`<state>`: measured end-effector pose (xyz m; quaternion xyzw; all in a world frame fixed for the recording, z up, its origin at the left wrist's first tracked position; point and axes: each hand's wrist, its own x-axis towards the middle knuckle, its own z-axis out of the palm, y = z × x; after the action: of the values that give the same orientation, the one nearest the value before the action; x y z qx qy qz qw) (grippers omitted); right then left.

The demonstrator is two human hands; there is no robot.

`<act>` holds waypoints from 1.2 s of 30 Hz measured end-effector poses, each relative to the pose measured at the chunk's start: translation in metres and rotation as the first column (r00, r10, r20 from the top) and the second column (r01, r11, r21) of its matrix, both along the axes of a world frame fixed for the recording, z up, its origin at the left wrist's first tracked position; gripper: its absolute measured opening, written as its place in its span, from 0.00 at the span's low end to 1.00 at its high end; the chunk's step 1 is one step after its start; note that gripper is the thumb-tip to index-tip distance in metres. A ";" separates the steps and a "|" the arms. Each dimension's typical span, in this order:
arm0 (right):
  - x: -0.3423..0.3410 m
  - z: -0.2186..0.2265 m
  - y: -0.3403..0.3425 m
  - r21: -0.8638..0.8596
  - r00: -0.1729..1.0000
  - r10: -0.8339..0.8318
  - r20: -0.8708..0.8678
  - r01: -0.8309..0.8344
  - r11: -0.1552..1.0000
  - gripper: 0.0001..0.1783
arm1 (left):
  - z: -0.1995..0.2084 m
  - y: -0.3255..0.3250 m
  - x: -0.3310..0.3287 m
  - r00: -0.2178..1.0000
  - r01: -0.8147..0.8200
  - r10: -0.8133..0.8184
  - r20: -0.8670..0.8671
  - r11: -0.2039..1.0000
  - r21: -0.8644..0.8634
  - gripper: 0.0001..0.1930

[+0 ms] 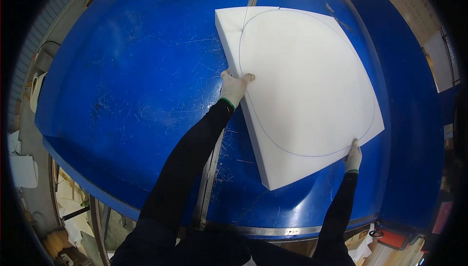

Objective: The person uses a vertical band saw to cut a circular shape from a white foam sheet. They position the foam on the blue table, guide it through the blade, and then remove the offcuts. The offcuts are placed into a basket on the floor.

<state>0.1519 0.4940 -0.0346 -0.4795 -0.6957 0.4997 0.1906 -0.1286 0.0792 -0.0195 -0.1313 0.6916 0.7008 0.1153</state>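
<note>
White foam slab on blue table — left hand fingers grip edge, right hand grips corner — palms hidden.

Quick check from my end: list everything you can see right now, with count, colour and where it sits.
foam slab: one, white, thick, lying flat on the right half of the table, a thin curved line drawn on its top face.
table: one, blue, scratched top, fills most of the view.
thin wire: one, pale, runs from the top edge to the slab's far left edge.
metal strip: one, grey, runs along the table's middle toward the person.
scraps: several, pale, on the floor at lower left; kind unclear.
left hand: white glove, black sleeve, gripping the slab's left edge.
right hand: white glove, black sleeve, at the slab's near right corner.
</note>
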 end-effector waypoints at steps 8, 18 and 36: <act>-0.001 0.005 -0.027 -0.008 0.998 -0.031 -0.048 0.031 1.000 0.25 | -0.012 -0.002 -0.020 0.999 0.014 -0.011 0.046 0.998 -0.066 0.52; 0.004 0.001 -0.044 -0.009 0.998 0.000 -0.058 0.000 1.000 0.26 | -0.031 -0.004 -0.047 1.000 0.005 -0.006 -0.007 0.996 -0.090 0.52; 0.006 0.015 -0.095 -0.019 0.999 0.009 -0.048 -0.010 1.000 0.29 | -0.033 -0.003 -0.090 0.999 0.026 -0.020 0.035 0.980 -0.197 0.49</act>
<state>0.1582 0.3992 -0.0195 -0.4662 -0.6883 0.5185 0.2001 -0.2190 0.0767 -0.0528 -0.1455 0.7573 0.6251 0.1211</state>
